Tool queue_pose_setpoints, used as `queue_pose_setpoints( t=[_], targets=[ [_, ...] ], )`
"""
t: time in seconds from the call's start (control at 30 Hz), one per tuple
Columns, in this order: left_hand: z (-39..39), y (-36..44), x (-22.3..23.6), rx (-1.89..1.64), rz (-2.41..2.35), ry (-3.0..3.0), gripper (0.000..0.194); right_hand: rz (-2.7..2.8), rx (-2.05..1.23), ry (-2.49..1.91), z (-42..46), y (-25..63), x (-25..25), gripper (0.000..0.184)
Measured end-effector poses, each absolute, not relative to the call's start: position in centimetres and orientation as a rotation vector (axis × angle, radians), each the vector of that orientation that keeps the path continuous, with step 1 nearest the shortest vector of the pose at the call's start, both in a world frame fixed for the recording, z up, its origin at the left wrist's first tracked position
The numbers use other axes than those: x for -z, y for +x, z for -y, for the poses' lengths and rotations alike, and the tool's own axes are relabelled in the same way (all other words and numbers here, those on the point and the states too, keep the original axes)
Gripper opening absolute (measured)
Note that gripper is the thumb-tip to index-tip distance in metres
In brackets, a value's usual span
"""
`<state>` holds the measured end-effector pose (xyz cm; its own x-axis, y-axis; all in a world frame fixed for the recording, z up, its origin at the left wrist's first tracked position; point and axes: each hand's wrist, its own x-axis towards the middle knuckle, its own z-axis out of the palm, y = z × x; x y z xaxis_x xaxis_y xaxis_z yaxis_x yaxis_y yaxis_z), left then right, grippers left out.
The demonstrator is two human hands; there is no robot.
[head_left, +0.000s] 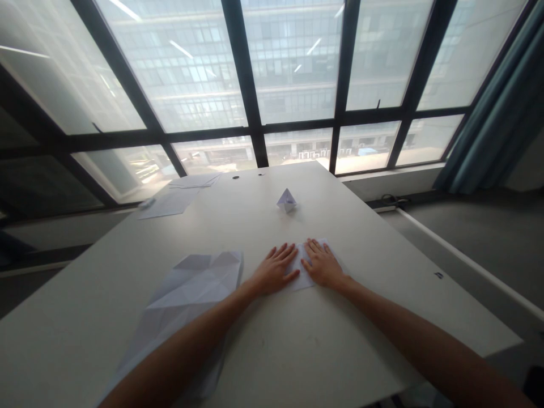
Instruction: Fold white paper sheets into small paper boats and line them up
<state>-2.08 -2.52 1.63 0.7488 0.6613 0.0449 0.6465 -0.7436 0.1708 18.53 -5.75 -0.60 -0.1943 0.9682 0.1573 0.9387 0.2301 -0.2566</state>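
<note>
A small sheet of white paper (304, 276) lies on the white table (263, 351) in front of me. My left hand (276, 270) rests flat on its left part, fingers spread. On its right part lies my right hand (322, 264), also flat with the fingers stretched out. Parts of the sheet are hidden under both hands, so I cannot tell how it is folded. Beyond the hands stands a small folded paper boat (287, 202) with a pointed peak. A large creased sheet of paper (191, 289) lies to the left, partly under my left forearm.
Several flat white sheets (170, 203) lie at the table's far left. Two round holes show near the far edge. A small dark mark (438, 275) is near the right edge. Large framed windows (293, 56) stand behind the table, with a blue curtain (493, 107) at the right.
</note>
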Motion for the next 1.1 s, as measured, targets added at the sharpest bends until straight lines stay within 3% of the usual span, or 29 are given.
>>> queue_pose_setpoints(
  t=[1.1],
  targets=[
    [2.60, -2.03, -1.81, -0.138, -1.055, 2.797, 0.070, 2.223, -0.166, -1.783, 5.74, 18.59, 0.50, 0.063]
  ],
)
